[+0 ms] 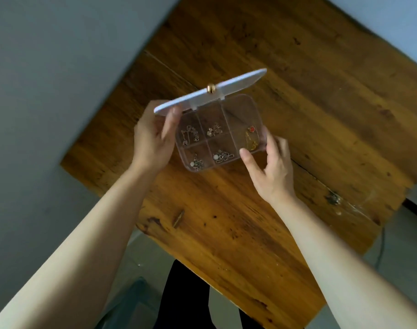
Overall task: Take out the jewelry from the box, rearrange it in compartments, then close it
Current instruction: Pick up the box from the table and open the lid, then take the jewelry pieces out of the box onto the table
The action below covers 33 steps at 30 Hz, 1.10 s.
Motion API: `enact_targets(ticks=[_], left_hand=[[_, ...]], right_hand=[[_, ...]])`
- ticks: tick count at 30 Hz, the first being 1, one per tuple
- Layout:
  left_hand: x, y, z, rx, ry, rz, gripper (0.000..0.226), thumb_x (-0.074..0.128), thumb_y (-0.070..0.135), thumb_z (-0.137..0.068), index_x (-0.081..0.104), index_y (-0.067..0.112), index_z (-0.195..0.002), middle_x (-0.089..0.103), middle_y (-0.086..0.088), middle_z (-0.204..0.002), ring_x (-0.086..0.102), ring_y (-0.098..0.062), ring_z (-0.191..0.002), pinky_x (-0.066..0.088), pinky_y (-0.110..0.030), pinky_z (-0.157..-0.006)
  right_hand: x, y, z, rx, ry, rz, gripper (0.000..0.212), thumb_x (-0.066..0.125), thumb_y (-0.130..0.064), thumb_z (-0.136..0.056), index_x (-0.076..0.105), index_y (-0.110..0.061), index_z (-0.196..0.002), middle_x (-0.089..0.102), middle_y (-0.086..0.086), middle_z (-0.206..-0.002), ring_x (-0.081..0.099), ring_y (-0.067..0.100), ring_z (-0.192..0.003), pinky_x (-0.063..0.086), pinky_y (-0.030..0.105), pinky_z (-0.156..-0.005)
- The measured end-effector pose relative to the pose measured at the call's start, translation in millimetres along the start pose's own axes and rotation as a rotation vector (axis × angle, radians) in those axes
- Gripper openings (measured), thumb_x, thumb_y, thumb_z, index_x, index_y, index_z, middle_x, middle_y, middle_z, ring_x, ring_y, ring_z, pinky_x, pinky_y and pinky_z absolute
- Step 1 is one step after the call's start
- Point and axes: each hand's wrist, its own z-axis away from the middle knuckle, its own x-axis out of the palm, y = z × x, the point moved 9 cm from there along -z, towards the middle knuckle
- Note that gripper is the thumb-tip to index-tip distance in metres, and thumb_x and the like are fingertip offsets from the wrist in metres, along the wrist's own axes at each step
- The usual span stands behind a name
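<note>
A clear plastic jewelry box (243, 108) with several compartments is held above the wooden table. Its white lid (236, 84) with a gold knob (211, 88) stands partly raised. My left hand (153, 138) grips the lid's left end and the box's left side. My right hand (271, 167) holds the box's right front corner, thumb on the rim. Silver chains (190, 135) and small silver pieces (223, 156) lie in the left compartments. A gold chain with a red charm (251, 136) lies in the long right compartment.
The brown wooden table (297, 115) lies below the box, with grey wall to the left. Its near edge runs diagonally; grey floor and my dark trousers (186, 298) show beneath. A cable hangs at the right.
</note>
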Motion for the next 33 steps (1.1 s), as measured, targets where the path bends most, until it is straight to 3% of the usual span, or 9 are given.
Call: enact_targets(ticks=[3, 5, 10, 16, 18, 21, 25, 29, 33], left_hand=[[-5.0, -19.4, -18.1, -0.133, 0.083, 0.084, 0.026, 0.052, 0.038, -0.100, 0.055, 0.017, -0.114, 0.070, 0.000, -0.095, 0.070, -0.003, -0.077, 0.051, -0.015, -0.059], [-7.2, -34.1, -29.4, -0.192, 0.115, 0.080, 0.020, 0.053, 0.030, -0.101, 0.058, 0.016, -0.114, 0.071, -0.001, -0.093, 0.068, -0.004, -0.072, 0.051, -0.016, -0.057], [-0.6, -68.4, -47.8, -0.360, 0.098, 0.142, 0.026, 0.055, 0.023, -0.100, 0.066, 0.015, -0.122, 0.071, 0.005, -0.100, 0.065, -0.002, -0.075, 0.050, -0.017, -0.059], [-0.8, -74.4, -38.2, -0.427, 0.027, 0.081, 0.035, 0.054, 0.035, -0.099, 0.057, 0.018, -0.129, 0.068, 0.007, -0.102, 0.066, -0.007, -0.086, 0.052, -0.024, -0.067], [-8.2, -66.8, -25.6, -0.368, 0.058, -0.009, 0.041, 0.056, 0.037, -0.098, 0.050, 0.020, -0.135, 0.061, 0.016, -0.103, 0.062, 0.002, -0.090, 0.050, -0.017, -0.073], [-3.7, -61.8, -0.4, -0.279, 0.003, -0.100, 0.043, 0.055, 0.040, -0.098, 0.049, 0.020, -0.135, 0.056, 0.019, -0.101, 0.057, 0.012, -0.088, 0.043, -0.005, -0.067], [6.5, -67.2, 19.7, -0.237, -0.071, -0.179, 0.037, 0.049, 0.048, -0.099, 0.057, 0.019, -0.121, 0.052, 0.002, -0.113, 0.056, -0.004, -0.092, 0.050, -0.024, -0.080], [5.9, -70.5, 16.7, -0.255, -0.026, -0.123, 0.026, 0.055, 0.045, -0.097, 0.058, 0.022, -0.108, 0.054, -0.002, -0.113, 0.058, -0.014, -0.093, 0.051, -0.026, -0.079], [6.8, -71.6, 17.8, -0.260, -0.022, -0.079, 0.028, 0.058, 0.045, -0.095, 0.054, 0.024, -0.113, 0.058, -0.004, -0.114, 0.059, -0.017, -0.093, 0.052, -0.028, -0.074]], right_hand=[[0.5, -1.0, -0.2, 0.006, 0.005, -0.001, 0.082, 0.051, -0.069, -0.088, 0.041, -0.017, -0.151, 0.049, 0.008, -0.131, 0.056, 0.021, -0.113, 0.050, 0.030, -0.087], [0.7, -2.0, -0.3, 0.006, 0.010, 0.002, 0.084, 0.052, -0.070, -0.087, 0.042, -0.017, -0.150, 0.051, 0.008, -0.129, 0.056, 0.021, -0.112, 0.049, 0.028, -0.086], [0.6, -4.6, -0.4, 0.019, 0.017, 0.015, 0.085, 0.053, -0.072, -0.086, 0.043, -0.016, -0.150, 0.053, 0.007, -0.128, 0.055, 0.021, -0.114, 0.054, 0.037, -0.088], [-5.0, -12.4, -3.5, 0.015, -0.017, 0.080, 0.089, 0.054, -0.073, -0.085, 0.035, -0.017, -0.151, 0.049, 0.010, -0.138, 0.053, 0.023, -0.121, 0.056, 0.043, -0.090], [-13.7, -25.6, -6.3, -0.051, 0.039, 0.125, 0.092, 0.062, -0.067, -0.084, 0.028, -0.015, -0.153, 0.041, 0.016, -0.146, 0.048, 0.029, -0.127, 0.052, 0.043, -0.095], [-17.3, -70.9, -14.1, -0.370, 0.107, 0.218, 0.076, 0.069, -0.047, -0.087, 0.043, -0.006, -0.145, 0.046, 0.020, -0.142, 0.048, 0.031, -0.125, 0.046, 0.043, -0.100], [18.4, -122.8, -25.1, -0.691, -0.117, 0.284, 0.039, 0.059, -0.026, -0.094, 0.064, -0.004, -0.125, 0.062, 0.013, -0.123, 0.056, 0.028, -0.114, 0.050, 0.042, -0.095], [59.7, -127.7, -42.5, -0.690, -0.380, 0.573, 0.041, 0.054, -0.021, -0.093, 0.060, -0.007, -0.131, 0.058, 0.013, -0.129, 0.053, 0.031, -0.117, 0.043, 0.044, -0.099], [64.7, -130.7, -54.5, -0.675, -0.477, 0.657, 0.036, 0.061, -0.010, -0.093, 0.063, -0.012, -0.129, 0.054, 0.011, -0.126, 0.051, 0.031, -0.114, 0.051, 0.045, -0.087]])
